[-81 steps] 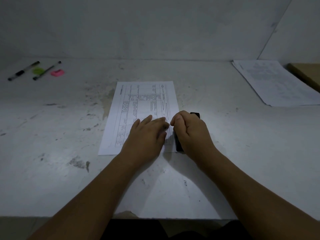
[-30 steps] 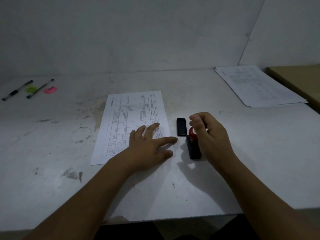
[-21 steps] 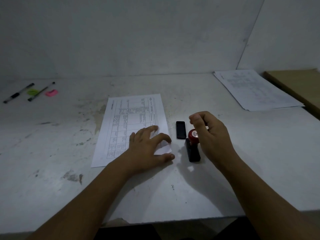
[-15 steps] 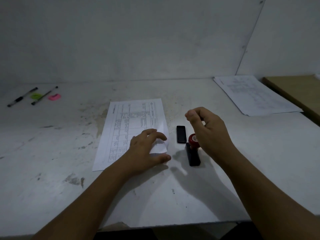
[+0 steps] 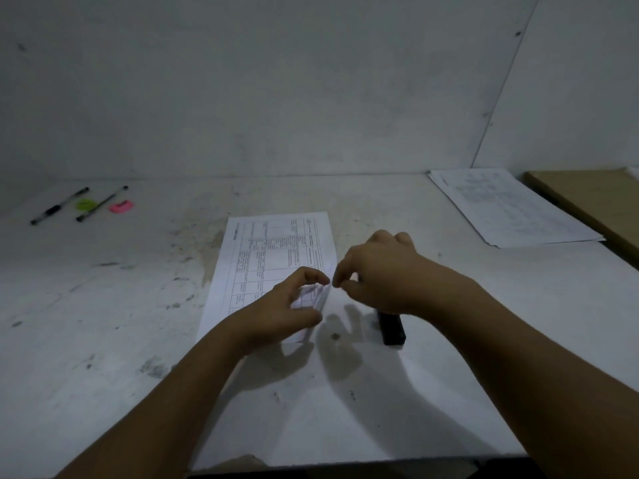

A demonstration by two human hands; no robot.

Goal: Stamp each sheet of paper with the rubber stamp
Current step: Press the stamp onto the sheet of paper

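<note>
- Left hand [image 5: 287, 312]: curled over the near right corner of the printed sheet [image 5: 276, 250], thumb under and fingers over, pinching that corner up off the table; the paper bows and folds inside the grip.
- Right hand [image 5: 380, 274]: raised just right of the sheet's lifted edge, thumb and forefinger drawn close together beside the paper. Whether they actually grip the edge cannot be told; nothing else is in this hand.
- Printed sheet: one white page, a ruled table in fine dark print, rectangular. Long axis runs away from the person, leaning slightly right at the far end; the far part lies flat, the near right corner is raised.
- Rubber stamp [image 5: 391, 328]: black, oblong base resting on the table just right of the sheet, partly hidden under the right wrist. Long axis runs near to far, roughly parallel to the sheet.
- Change from half a second ago: the right hand was then above the stamp's red knob; it now sits at the sheet's edge, and the knob and the small black piece beyond it are covered. The left hand has lifted the corner higher.
- Table [image 5: 103, 323]: white, matt, scuffed with grey smudges and a yellowish stain beside the sheet.
- Paper stack [image 5: 511, 209]: printed white pages, far right, lying askew, well apart from the hands.
- Brown board [image 5: 594, 202]: flat, at the right edge, beside the stack.
- Two pens [image 5: 79, 205]: slim, dark-tipped, far left, laid diagonally, with a green tab [image 5: 85, 204] between them and a pink eraser [image 5: 121, 206] just to their right.
</note>
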